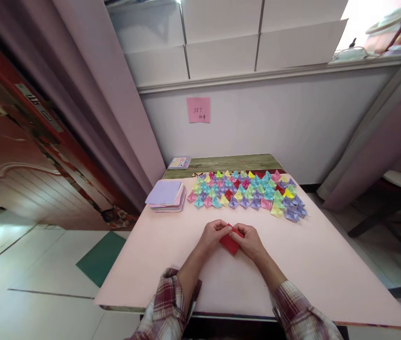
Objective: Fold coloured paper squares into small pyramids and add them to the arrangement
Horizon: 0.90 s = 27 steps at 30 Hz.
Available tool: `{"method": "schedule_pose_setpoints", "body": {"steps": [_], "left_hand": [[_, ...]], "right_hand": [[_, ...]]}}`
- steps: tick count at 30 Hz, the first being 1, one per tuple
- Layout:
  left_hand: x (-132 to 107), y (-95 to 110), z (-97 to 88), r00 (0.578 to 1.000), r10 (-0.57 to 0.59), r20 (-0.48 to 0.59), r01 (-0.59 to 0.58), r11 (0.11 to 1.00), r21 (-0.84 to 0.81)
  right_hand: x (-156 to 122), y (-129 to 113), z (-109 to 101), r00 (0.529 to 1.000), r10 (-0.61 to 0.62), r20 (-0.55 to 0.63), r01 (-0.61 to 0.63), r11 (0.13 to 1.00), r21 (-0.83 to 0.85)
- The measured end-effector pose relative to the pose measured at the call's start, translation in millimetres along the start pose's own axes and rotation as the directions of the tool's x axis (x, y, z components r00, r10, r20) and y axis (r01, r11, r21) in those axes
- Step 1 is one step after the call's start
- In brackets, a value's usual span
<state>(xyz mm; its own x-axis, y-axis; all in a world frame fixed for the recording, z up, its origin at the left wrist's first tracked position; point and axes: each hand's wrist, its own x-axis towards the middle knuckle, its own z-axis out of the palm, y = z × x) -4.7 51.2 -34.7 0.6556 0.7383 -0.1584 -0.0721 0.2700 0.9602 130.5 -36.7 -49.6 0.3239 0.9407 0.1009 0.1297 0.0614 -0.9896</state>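
Both hands meet over the near middle of the table, on a small folded piece of red paper (230,244). My left hand (214,234) pinches its left side, and my right hand (251,241) pinches the right side, thumbs close together near the top edge. The paper's lower corner points toward me. Beyond the hands, many small folded paper pieces (245,202) in purple, teal, green, pink, yellow and red stand in rows. A stack of coloured paper squares (165,193), lilac on top, lies to the left of them.
The table has a pale pink cover (310,274). At its far left lies a printed packet (179,163). A pink note (198,110) with handwriting is stuck on the wall behind. A green sheet (102,258) lies on the floor to the left, near a red-brown door (45,179).
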Motion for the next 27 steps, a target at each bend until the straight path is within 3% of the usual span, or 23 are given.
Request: {"method": "schedule_pose_setpoints", "body": {"steps": [3,8,11,16,19,24,27], "left_hand": [[1.1,2.8,4.6,0.993,-0.042,-0.113,0.034,0.997,-0.073],[-3.2,3.2,12.2,0.938,-0.135,-0.319,0.024,0.944,-0.329],[-6.6,4.5,18.4,0.928,-0.211,-0.307,0.067,0.905,-0.421],[-10.9,9.4,27.7,0.914,-0.356,-0.194,0.190,0.800,-0.568],[-12.0,7.3,30.1,0.920,-0.350,-0.176,0.190,0.792,-0.581],[-12.7,0.8,34.4,0.925,-0.275,-0.263,0.107,0.850,-0.515],[-13.6,3.9,37.9,0.922,-0.324,-0.212,0.159,0.815,-0.557]], "right_hand": [[-0.8,-1.4,-1.6,0.999,0.028,0.031,-0.030,0.998,0.061],[-2.6,-0.9,-4.3,0.983,0.120,0.140,-0.157,0.942,0.297],[-4.8,-1.8,-6.1,0.983,0.103,0.149,-0.151,0.921,0.359],[-7.5,-7.3,-11.7,0.988,0.035,0.148,-0.087,0.927,0.365],[-7.7,-9.5,-13.9,0.993,0.019,0.118,-0.065,0.917,0.395],[-6.1,-7.3,-13.0,0.996,0.000,0.085,-0.036,0.903,0.428],[-5.7,-4.6,-13.3,0.995,0.000,0.098,-0.041,0.910,0.413]]}}
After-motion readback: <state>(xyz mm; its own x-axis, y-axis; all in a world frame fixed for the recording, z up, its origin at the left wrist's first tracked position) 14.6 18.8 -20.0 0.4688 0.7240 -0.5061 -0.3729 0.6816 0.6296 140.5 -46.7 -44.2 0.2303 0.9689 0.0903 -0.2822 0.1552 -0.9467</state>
